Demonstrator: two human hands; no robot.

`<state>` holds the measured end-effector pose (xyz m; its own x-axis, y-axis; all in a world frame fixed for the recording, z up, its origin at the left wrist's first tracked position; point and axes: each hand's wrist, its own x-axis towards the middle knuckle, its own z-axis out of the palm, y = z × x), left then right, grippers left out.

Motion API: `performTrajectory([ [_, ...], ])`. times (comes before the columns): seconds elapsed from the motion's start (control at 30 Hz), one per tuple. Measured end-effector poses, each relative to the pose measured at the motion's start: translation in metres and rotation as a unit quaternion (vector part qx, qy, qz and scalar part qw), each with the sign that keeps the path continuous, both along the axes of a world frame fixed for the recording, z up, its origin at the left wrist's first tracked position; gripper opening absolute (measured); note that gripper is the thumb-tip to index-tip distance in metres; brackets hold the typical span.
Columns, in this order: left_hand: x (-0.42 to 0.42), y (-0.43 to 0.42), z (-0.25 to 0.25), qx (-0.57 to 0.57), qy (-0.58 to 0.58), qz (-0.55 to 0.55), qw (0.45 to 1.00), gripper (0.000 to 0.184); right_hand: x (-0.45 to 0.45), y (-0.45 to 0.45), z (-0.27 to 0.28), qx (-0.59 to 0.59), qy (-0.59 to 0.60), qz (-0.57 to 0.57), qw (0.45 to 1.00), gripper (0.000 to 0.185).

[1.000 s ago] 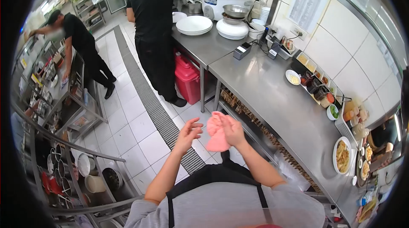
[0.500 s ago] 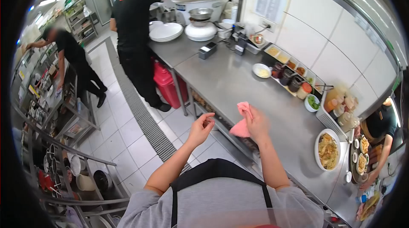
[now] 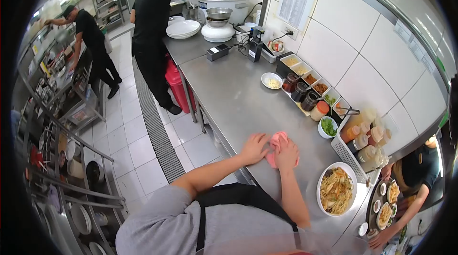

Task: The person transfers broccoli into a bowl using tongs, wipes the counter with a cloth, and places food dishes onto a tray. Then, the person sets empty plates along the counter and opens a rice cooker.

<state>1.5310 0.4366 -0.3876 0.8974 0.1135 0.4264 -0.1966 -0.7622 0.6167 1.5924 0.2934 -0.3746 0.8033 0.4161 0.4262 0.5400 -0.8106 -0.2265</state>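
A pink cloth [image 3: 279, 137] lies bunched on the steel counter [image 3: 224, 93] near its front edge. My right hand [image 3: 287, 154] is closed over it, pressing it against the counter. Just left of the cloth, my left hand [image 3: 254, 149] rests at the counter's edge, fingers extended and holding nothing. To the right of my hands is a white bowl [image 3: 353, 197] of noodles [image 3: 335, 189]. Beyond them sits a small bowl of chopped greens [image 3: 327, 126].
Along the wall stand seasoning trays [image 3: 310, 79], sauce jars [image 3: 300, 91] and a basket [image 3: 349, 156] of squeeze bottles. A co-worker [image 3: 157, 31] reaches into a large pot at the back. Another person's arm [image 3: 405, 214] is by a tray of plated food at right.
My right hand has brought the pink cloth from above the edge down onto the counter. My left hand has moved right, beside it. The view has shifted, bringing the noodle bowl closer.
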Motion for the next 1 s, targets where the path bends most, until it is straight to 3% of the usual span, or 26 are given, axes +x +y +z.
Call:
performTrajectory([
  [0.07, -0.003, -0.008, -0.006, 0.125, 0.013, 0.017, 0.992, 0.049, -0.002, -0.003, 0.004, -0.001, 0.002, -0.007, 1.0, 0.042],
  [0.2, -0.004, -0.006, -0.003, 0.111, 0.009, -0.013, 0.994, 0.052, 0.0, -0.003, -0.001, 0.023, -0.009, -0.002, 1.0, 0.041],
  [0.3, -0.007, -0.008, 0.005, 0.124, 0.013, -0.041, 0.991, 0.045, 0.006, -0.005, -0.007, 0.056, -0.041, 0.007, 0.998, 0.034],
  [0.37, -0.006, -0.006, 0.0, 0.165, 0.01, -0.06, 0.984, 0.03, 0.019, -0.008, -0.018, 0.066, -0.013, 0.033, 0.997, 0.027],
  [0.47, -0.007, -0.005, 0.003, 0.135, -0.038, -0.061, 0.988, 0.015, 0.03, -0.008, -0.02, 0.089, -0.032, 0.039, 0.995, 0.015],
  [0.57, -0.006, -0.005, 0.001, 0.124, -0.053, -0.039, 0.99, 0.01, 0.032, -0.007, -0.011, 0.048, -0.017, 0.029, 0.998, 0.016],
  [0.73, -0.004, -0.007, 0.001, 0.117, -0.076, -0.004, 0.99, 0.01, 0.032, -0.004, -0.019, 0.07, -0.081, 0.013, 0.994, 0.022],
  [0.9, -0.003, -0.007, -0.003, 0.088, -0.093, 0.012, 0.992, 0.012, 0.019, -0.006, -0.007, -0.015, -0.023, 0.009, 1.0, 0.021],
  [1.0, -0.005, -0.007, 0.0, 0.091, -0.074, 0.018, 0.993, 0.013, 0.001, -0.01, -0.002, 0.05, -0.063, 0.059, 0.995, 0.03],
])
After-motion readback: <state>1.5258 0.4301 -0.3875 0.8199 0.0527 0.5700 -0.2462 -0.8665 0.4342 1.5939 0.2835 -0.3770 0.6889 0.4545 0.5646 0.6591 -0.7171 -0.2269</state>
